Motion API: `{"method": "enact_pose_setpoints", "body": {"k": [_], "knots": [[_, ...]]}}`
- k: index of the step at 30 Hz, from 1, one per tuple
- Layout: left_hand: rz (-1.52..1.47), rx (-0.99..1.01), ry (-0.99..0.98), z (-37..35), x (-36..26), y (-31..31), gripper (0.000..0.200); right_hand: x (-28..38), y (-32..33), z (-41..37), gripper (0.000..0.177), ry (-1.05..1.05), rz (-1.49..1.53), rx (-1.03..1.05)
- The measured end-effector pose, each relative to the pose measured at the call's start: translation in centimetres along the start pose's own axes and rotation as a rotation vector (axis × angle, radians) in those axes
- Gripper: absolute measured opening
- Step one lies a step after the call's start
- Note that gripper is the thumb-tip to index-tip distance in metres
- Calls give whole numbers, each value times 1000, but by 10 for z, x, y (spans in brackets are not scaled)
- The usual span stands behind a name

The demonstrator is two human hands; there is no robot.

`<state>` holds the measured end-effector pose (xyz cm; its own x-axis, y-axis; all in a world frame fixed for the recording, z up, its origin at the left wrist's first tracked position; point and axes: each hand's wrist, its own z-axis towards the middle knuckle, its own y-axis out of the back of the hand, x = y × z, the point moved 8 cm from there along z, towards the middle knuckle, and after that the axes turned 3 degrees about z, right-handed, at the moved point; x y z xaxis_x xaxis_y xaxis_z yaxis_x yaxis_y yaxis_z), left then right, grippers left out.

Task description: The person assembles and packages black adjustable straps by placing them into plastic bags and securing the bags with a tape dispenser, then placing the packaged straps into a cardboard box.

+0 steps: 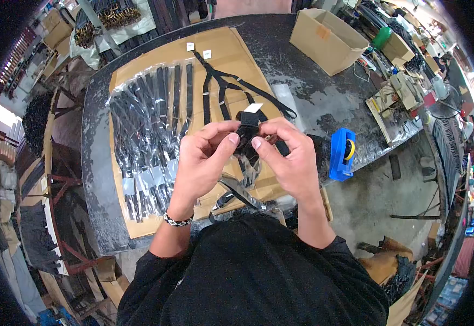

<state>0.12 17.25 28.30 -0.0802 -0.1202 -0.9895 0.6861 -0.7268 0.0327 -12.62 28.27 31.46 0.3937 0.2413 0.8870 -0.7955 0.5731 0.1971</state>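
Observation:
Between my two hands, over the near part of the table, is a folded pair of black elastic suspenders (248, 120) with a white tag (253, 107) at its top. My left hand (204, 157) pinches its left side between thumb and fingers. On the other side my right hand (290, 156) grips it the same way, thumb tip close to the left thumb. Behind it, another pair of black suspenders (215, 73) lies spread on a cardboard sheet (238, 43). Below my hands, a strap with metal clips (224, 200) lies close to my body.
Many suspenders in clear plastic sleeves (149, 114) cover the cardboard's left side. A blue tape dispenser (342, 155) sits at the dark table's (98, 179) right edge. An open cardboard box (324, 46) stands at the back right, near a cluttered bench with a wooden fixture (389, 106).

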Motion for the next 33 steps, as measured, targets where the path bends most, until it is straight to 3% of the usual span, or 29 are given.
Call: {"method": "enact_pose_setpoints", "body": {"k": [13,19,22,28,33], "knots": [[60,98,22,0,-15,-4,22,7,1,-1,14,12,-84,-9],[-66,86,37,3,-7,-1,21,37,2,-1,18,180,-303,-140],[-77,93,39,3,-7,-1,21,37,-4,-1,17,320,-353,-45],[-76,82,53,3,-8,-2,22,34,-9,4,13,257,-310,68],[-44,84,72,3,-7,-1,21,32,-17,6,11,283,-483,111]]}}
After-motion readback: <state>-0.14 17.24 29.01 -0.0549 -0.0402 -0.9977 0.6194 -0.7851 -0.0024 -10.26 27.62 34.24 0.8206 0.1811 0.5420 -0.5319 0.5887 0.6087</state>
